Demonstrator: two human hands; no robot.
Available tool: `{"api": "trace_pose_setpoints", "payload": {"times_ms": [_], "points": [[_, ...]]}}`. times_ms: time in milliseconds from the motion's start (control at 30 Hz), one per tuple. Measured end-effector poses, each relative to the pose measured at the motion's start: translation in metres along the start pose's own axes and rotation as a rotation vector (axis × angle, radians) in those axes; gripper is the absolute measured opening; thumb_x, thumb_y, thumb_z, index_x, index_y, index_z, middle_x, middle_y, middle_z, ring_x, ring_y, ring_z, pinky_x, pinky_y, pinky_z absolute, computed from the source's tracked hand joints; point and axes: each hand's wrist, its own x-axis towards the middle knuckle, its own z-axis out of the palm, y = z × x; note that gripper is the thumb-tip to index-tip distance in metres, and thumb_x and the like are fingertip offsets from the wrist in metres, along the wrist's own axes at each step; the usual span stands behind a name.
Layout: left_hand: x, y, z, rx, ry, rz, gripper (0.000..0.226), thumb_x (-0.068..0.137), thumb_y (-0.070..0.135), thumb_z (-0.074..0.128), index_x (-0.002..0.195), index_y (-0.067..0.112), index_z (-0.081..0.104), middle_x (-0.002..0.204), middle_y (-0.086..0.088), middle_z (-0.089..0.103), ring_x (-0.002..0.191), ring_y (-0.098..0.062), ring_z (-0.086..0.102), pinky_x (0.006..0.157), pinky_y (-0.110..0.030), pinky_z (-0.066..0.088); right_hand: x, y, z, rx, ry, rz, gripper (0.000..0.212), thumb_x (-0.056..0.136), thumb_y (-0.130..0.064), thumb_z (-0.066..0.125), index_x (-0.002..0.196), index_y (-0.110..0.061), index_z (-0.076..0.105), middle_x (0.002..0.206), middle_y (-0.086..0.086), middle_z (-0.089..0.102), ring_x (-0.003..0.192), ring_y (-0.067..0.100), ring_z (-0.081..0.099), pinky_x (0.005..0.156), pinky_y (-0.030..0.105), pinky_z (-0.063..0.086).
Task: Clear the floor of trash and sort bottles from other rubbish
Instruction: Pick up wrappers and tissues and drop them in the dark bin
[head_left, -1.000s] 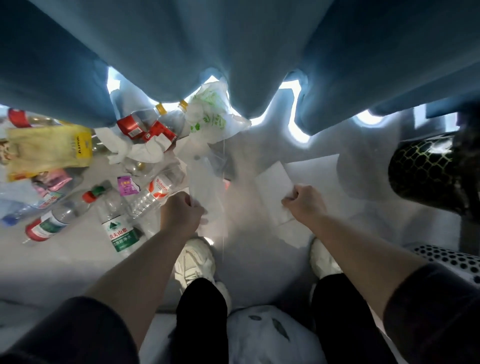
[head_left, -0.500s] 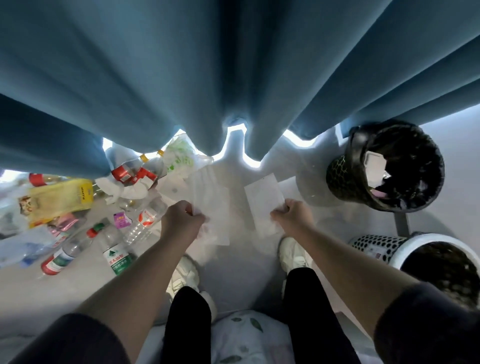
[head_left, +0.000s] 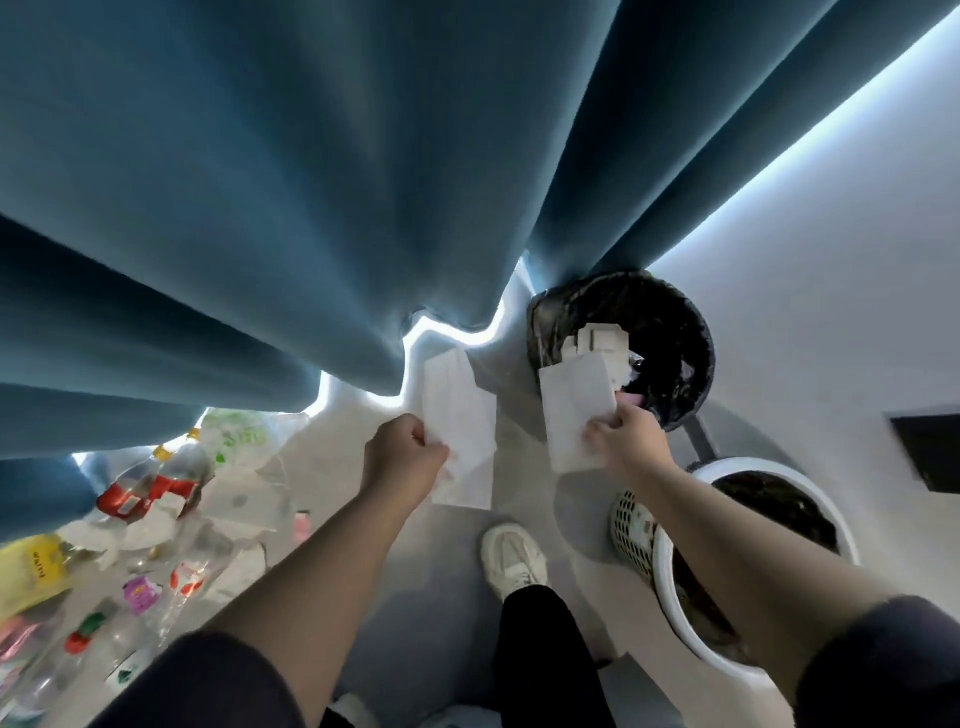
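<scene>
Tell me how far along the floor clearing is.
Done: the black bin holds cardboard and scraps. In hand: the left hand grips one white sheet, the right hand a second sheet at that bin's rim. Left: bottles, a yellow packet and wrappers lie on the floor at the left, unsorted.

Teal curtains (head_left: 311, 208) over pale floor (head_left: 415, 597), daylight beneath, perhaps a wall vent (head_left: 930, 452).

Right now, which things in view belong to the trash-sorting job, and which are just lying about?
Job: left hand gripping a white paper sheet; right hand gripping a second sheet by the black bin; white basket; floor bottles; yellow packet.
Lying about: blue curtain; white shoe.
</scene>
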Motion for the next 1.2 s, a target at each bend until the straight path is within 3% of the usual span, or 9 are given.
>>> {"api": "trace_pose_setpoints", "payload": {"times_ms": [133, 300, 500, 633, 800, 900, 1000, 1100, 1200], "points": [[0.018, 0.05, 0.06, 0.084, -0.045, 0.045, 0.019, 0.08, 0.014, 0.067, 0.068, 0.013, 0.052, 0.073, -0.003, 0.057, 0.071, -0.023, 0.061, 0.069, -0.041, 0.06, 0.042, 0.036, -0.043, 0.055, 0.06, 0.082, 0.007, 0.092, -0.016, 0.056, 0.092, -0.013, 0.062, 0.082, 0.001, 0.062, 0.086, 0.027, 0.061, 0.07, 0.035, 0.048], [0.047, 0.104, 0.13, 0.18, -0.084, 0.065, 0.005, 0.08, 0.015, 0.063, 0.081, 0.012, 0.059, 0.083, -0.004, 0.061, 0.072, -0.021, 0.055, 0.056, -0.025, 0.043, 0.083, 0.069, -0.078, 0.14, 0.07, 0.135, 0.01, 0.09, -0.015, 0.056, 0.094, -0.009, 0.064, 0.095, 0.011, 0.067, 0.091, 0.033, 0.064, 0.082, 0.052, 0.055], [0.078, 0.142, 0.195, 0.103, -0.043, 0.011, 0.03, 0.082, 0.016, 0.066, 0.11, 0.017, 0.056, 0.114, -0.005, 0.061, 0.091, -0.023, 0.055, 0.072, -0.027, 0.043, 0.118, 0.09, -0.086, 0.21, 0.104, 0.174, 0.01, 0.083, -0.016, 0.054, 0.084, -0.015, 0.063, 0.078, 0.0, 0.065, 0.079, 0.025, 0.064, 0.074, 0.042, 0.057], [0.083, 0.135, 0.194, 0.155, -0.005, 0.016, 0.054, 0.085, 0.021, 0.067, 0.133, 0.016, 0.043, 0.13, -0.008, 0.056, 0.116, -0.028, 0.054, 0.084, -0.029, 0.041, 0.125, 0.091, -0.08, 0.247, 0.084, 0.199, 0.011, 0.084, -0.015, 0.055, 0.088, -0.014, 0.065, 0.087, 0.005, 0.067, 0.087, 0.028, 0.065, 0.081, 0.048, 0.056], [0.082, 0.096, 0.152, 0.336, 0.014, 0.186, 0.06, 0.082, 0.025, 0.069, 0.134, 0.018, 0.042, 0.133, -0.007, 0.052, 0.12, -0.029, 0.052, 0.094, -0.036, 0.044, 0.139, 0.071, -0.065, 0.255, 0.044, 0.219, 0.015, 0.083, -0.016, 0.055, 0.093, -0.008, 0.063, 0.092, 0.009, 0.067, 0.091, 0.03, 0.064, 0.08, 0.047, 0.056], [0.085, 0.066, 0.123, 0.42, 0.028, 0.213, 0.066, 0.081, 0.027, 0.071, 0.138, 0.021, 0.038, 0.137, -0.006, 0.049, 0.124, -0.027, 0.049, 0.095, -0.04, 0.045, 0.153, 0.055, -0.051, 0.291, 0.087, 0.274, 0.028, 0.086, -0.022, 0.062, 0.112, -0.012, 0.058, 0.113, 0.009, 0.064, 0.104, 0.029, 0.06, 0.081, 0.037, 0.051], [0.085, 0.038, 0.098, 0.469, 0.051, 0.194, 0.065, 0.082, 0.03, 0.072, 0.138, 0.022, 0.039, 0.138, -0.005, 0.049, 0.125, -0.026, 0.049, 0.094, -0.04, 0.046, 0.152, 0.044, -0.039, 0.158, 0.141, 0.291, 0.064, 0.09, -0.029, 0.062, 0.145, -0.016, 0.033, 0.136, 0.011, 0.051, 0.117, 0.029, 0.053, 0.078, 0.03, 0.039], [0.076, 0.01, 0.072, 0.459, 0.051, 0.14, 0.064, 0.082, 0.03, 0.071, 0.137, 0.02, 0.04, 0.139, -0.005, 0.047, 0.127, -0.027, 0.047, 0.096, -0.041, 0.045, 0.127, 0.033, -0.024, -0.108, 0.135, 0.137, 0.069, 0.091, -0.032, 0.059, 0.149, -0.02, 0.024, 0.145, 0.009, 0.041, 0.128, 0.03, 0.044, 0.093, 0.04, 0.044], [0.064, -0.019, 0.047, 0.463, 0.044, 0.1, 0.063, 0.082, 0.031, 0.071, 0.136, 0.019, 0.041, 0.138, -0.006, 0.047, 0.126, -0.027, 0.047, 0.095, -0.04, 0.045, 0.088, 0.02, -0.005, -0.439, 0.106, -0.098, 0.068, 0.092, -0.037, 0.052, 0.151, -0.024, 0.019, 0.157, 0.004, 0.023, 0.145, 0.026, 0.019, 0.112, 0.048, 0.029]]}}
